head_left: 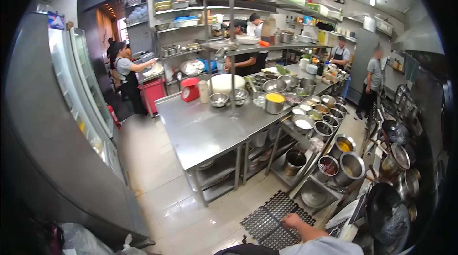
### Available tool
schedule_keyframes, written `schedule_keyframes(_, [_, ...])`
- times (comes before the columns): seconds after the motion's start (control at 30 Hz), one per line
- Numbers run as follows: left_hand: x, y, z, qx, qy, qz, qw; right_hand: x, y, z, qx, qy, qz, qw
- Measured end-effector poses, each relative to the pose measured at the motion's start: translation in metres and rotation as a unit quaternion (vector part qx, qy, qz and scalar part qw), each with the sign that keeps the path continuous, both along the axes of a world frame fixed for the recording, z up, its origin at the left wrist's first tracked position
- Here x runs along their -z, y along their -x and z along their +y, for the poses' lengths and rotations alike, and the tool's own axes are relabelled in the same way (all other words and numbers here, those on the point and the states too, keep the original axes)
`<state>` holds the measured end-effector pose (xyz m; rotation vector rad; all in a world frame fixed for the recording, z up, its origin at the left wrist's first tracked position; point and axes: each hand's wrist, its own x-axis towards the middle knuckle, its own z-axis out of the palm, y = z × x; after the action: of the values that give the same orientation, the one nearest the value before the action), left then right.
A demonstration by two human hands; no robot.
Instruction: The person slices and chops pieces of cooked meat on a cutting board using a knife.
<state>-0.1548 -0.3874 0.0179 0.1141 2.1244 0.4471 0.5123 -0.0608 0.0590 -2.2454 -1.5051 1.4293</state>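
My right hand (290, 220) is at the bottom of the view, below a grey sleeve (320, 246). Its fingers look curled in, and no object shows in them. Behind it in the picture lies a black perforated floor mat (267, 214). Nearest to this hand are a low metal stand with a pot of dark red contents (328, 165) and a larger steel pot (352, 166). To the right a black wok (387, 207) sits on the stove line. My left hand is out of view.
A steel table (200, 133) stands ahead, with a red scale (190, 89), steel bowls (219, 100) and a pot of yellow contents (275, 102). Several people work farther back. Tall fridges (78, 97) line the left; a plastic bag (83, 239) lies at lower left.
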Motion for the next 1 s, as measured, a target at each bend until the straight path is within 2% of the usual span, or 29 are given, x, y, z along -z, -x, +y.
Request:
schedule_keyframes(0.07, [0.021,0.019,0.013,-0.056,-0.120,0.004,0.991,0.011,-0.008,-0.032,-0.028,0.073,-0.042,0.996])
schedule_keyframes(0.1, [0.023,0.026,0.025,0.275,-0.195,0.131,0.932,0.020,-0.014,-0.052,-0.061,0.097,-0.076,0.991])
schedule_keyframes(0.13, [0.023,0.031,0.039,0.497,-0.262,0.355,0.747,0.031,-0.017,-0.072,-0.113,0.117,-0.110,0.981])
schedule_keyframes(0.17, [0.022,0.031,0.058,0.506,-0.315,0.415,0.687,0.044,-0.015,-0.096,-0.177,0.133,-0.142,0.965])
schedule_keyframes(0.2, [-0.001,0.011,0.065,0.413,-0.244,0.245,0.843,0.055,-0.011,-0.122,-0.258,0.147,-0.173,0.939])
schedule_keyframes(0.23, [-0.053,-0.019,0.070,0.306,-0.272,0.149,0.900,0.069,-0.003,-0.141,-0.348,0.148,-0.194,0.905])
schedule_keyframes(0.27, [-0.094,-0.041,0.058,0.189,-0.299,0.049,0.934,0.084,0.004,-0.157,-0.445,0.140,-0.207,0.860])
schedule_keyframes(0.3, [-0.094,-0.046,0.025,0.177,-0.297,0.038,0.937,0.100,0.017,-0.173,-0.545,0.116,-0.199,0.806])
schedule_keyframes(0.37, [-0.086,-0.057,-0.015,0.135,-0.222,-0.119,0.958,0.138,0.053,-0.180,-0.718,0.022,-0.134,0.682])
schedule_keyframes(0.4, [-0.073,-0.056,-0.054,0.385,-0.223,0.036,0.895,0.158,0.081,-0.177,-0.771,-0.045,-0.095,0.628])
schedule_keyframes(0.43, [-0.060,-0.050,-0.088,0.603,-0.203,0.193,0.747,0.139,0.154,-0.190,-0.664,0.011,-0.245,0.706])
schedule_keyframes(0.47, [-0.055,-0.046,-0.107,0.599,-0.201,0.190,0.752,0.077,0.221,-0.183,-0.653,0.052,-0.245,0.715])
schedule_keyframes(0.5, [-0.048,-0.042,-0.127,0.582,-0.197,0.174,0.770,0.041,0.260,-0.183,-0.597,0.005,-0.203,0.776])
schedule_keyframes(0.53, [-0.042,-0.037,-0.154,0.558,-0.186,0.156,0.793,0.002,0.298,-0.183,-0.582,-0.045,-0.145,0.799])
schedule_keyframes(0.57, [-0.030,-0.029,-0.164,0.571,-0.216,0.223,0.760,0.009,0.328,-0.173,-0.584,-0.053,-0.131,0.799])
schedule_keyframes(0.6, [-0.086,-0.032,-0.153,0.476,-0.183,0.171,0.843,0.000,0.351,-0.164,-0.595,-0.101,-0.110,0.790])
schedule_keyframes(0.63, [-0.102,-0.024,-0.151,0.451,-0.226,0.180,0.845,0.006,0.371,-0.153,-0.648,-0.137,-0.085,0.744])
schedule_keyframes(0.67, [-0.125,-0.017,-0.147,0.368,-0.260,0.189,0.873,0.015,0.393,-0.138,-0.728,-0.180,-0.098,0.654])
schedule_keyframes(0.7, [-0.138,-0.012,-0.151,0.231,-0.307,0.194,0.903,0.043,0.414,-0.122,-0.753,-0.172,-0.092,0.629])
schedule_keyframes(0.73, [-0.174,-0.015,-0.171,0.141,-0.302,0.219,0.917,0.030,0.438,-0.135,-0.703,-0.168,-0.103,0.684])
schedule_keyframes(0.77, [-0.197,-0.020,-0.183,0.041,-0.339,0.193,0.920,0.041,0.461,-0.123,-0.673,-0.065,-0.124,0.727])
schedule_keyframes(0.8, [-0.229,-0.032,-0.214,-0.020,-0.344,0.188,0.920,0.064,0.475,-0.125,-0.781,-0.089,-0.093,0.611])
schedule_keyframes(0.87, [-0.232,-0.058,-0.272,-0.151,-0.309,0.154,0.926,0.080,0.519,-0.147,-0.685,0.081,-0.194,0.697])
schedule_keyframes(0.9, [-0.234,-0.082,-0.302,-0.176,-0.260,0.197,0.929,0.091,0.532,-0.158,-0.718,0.088,-0.199,0.661])
schedule_keyframes(0.93, [-0.239,-0.106,-0.337,-0.191,-0.210,0.239,0.929,0.105,0.544,-0.172,-0.730,0.089,-0.152,0.660])
schedule_keyframes(1.0, [-0.222,-0.156,-0.430,-0.331,-0.149,0.227,0.904,0.113,0.569,-0.226,-0.723,0.083,-0.055,0.683])
